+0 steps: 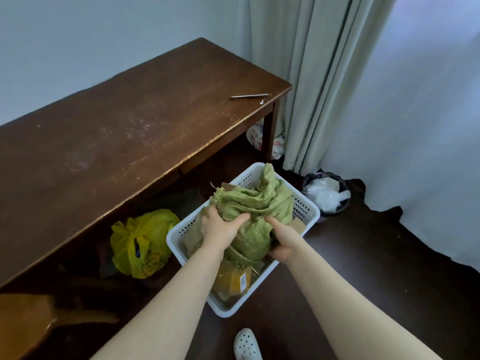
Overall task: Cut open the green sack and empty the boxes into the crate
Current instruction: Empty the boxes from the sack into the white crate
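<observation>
The green woven sack (255,203) lies crumpled over the white perforated crate (306,211) on the dark floor. My left hand (220,226) grips the sack's left side, thumb pressed into the fabric. My right hand (284,241) grips the sack's lower right part, fingers curled under it. Cardboard boxes (237,280) with a label show in the crate's near end, and another box corner (298,226) peeks out at the right. A slim metal cutter (249,96) lies on the brown wooden table (117,141) near its far right corner.
A yellow plastic bag (142,242) sits under the table left of the crate. A small dark bin (326,194) with white plastic stands by the curtain (324,81). My white shoe (246,345) is just behind the crate. A chair back (31,318) is at lower left.
</observation>
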